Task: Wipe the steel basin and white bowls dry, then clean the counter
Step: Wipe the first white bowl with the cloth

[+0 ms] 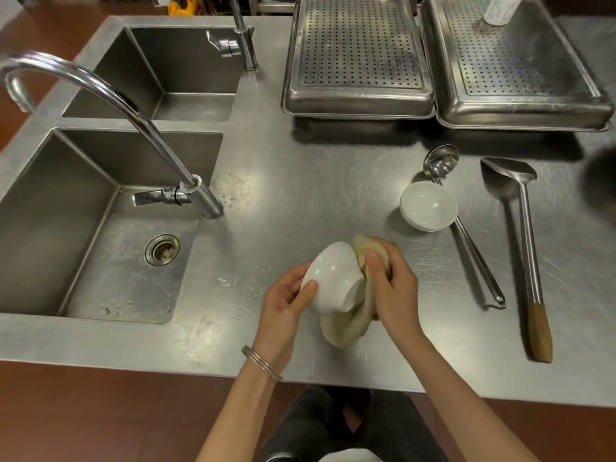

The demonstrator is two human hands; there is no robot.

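You hold a white bowl (333, 278) tipped on its side just above the worktop (300, 195), near six o'clock of the view. Your left hand (286, 303) cups it from nine o'clock, fingers (296, 276) curled round its wall. Your right hand (398, 285) is at the bowl's three o'clock, fingers (395, 261) closed round a beige cloth (346, 325) pressed against the bowl's outside by its foot. The cloth's loose end hangs toward six o'clock, down to the worktop.

A second white bowl (428, 205) stands upright on the worktop at two o'clock from the held one, over the handle of a steel ladle (440, 160). A long steel turner (509, 180) with a wooden grip lies beside the ladle, at its three o'clock. The near sink (83, 228) lies at nine o'clock, and two perforated steel trays (358, 45) are at twelve to one o'clock.
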